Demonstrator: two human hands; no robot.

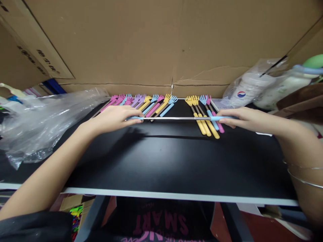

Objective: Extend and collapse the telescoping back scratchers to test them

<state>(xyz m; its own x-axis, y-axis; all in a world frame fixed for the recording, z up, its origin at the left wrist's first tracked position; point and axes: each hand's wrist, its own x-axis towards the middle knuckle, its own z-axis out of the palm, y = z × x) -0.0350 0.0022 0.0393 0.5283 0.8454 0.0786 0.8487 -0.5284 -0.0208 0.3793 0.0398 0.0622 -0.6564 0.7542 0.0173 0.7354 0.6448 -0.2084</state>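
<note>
A blue back scratcher [176, 118] with a long metal rod is stretched out level above the black table. My left hand [113, 118] pinches its blue end, which the fingers partly cover. At the other end, the fingers of my right hand [246, 118] are closed on the blue handle. Behind the rod, a slanted row of short back scratchers [167, 110] in pink, purple, blue and yellow lies partly hidden by my left hand. Nearer my right hand is a smaller group of yellow, blue and pink back scratchers [201, 126].
Clear plastic bags [50, 114] lie at the left of the black table [161, 164]. A white container with a Pepsi logo [248, 89] stands in plastic at the back right. Cardboard [151, 43] walls the back. Below the left front edge sits a box [72, 203] with colourful pieces.
</note>
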